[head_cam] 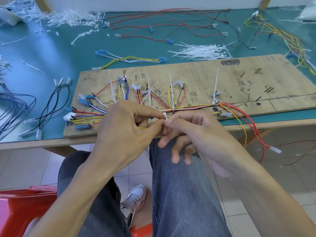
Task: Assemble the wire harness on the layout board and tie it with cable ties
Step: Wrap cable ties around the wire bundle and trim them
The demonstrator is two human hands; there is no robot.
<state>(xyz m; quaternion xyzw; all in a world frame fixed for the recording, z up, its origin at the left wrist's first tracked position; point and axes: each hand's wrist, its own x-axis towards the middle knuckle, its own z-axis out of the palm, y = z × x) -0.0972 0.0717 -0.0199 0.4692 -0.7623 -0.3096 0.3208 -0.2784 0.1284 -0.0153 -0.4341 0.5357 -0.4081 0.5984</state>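
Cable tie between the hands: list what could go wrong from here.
1. The left hand and right hand pinch the cable tie by the wire bundle; fingers hide the loop, so a strand may be left out.
2. Red wires hang off the layout board beside the right forearm and could be snagged.

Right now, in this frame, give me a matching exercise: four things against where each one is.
Things:
1. held cable tie
2. loose cable ties
3. white connector
4. red stool

Places:
A. at the left end of the layout board
B. lower left, by the person's leg
C. pinched between the left hand and the right hand
D. on the green table, beyond the board

Pairs: 1-C, 2-D, 3-A, 4-B.
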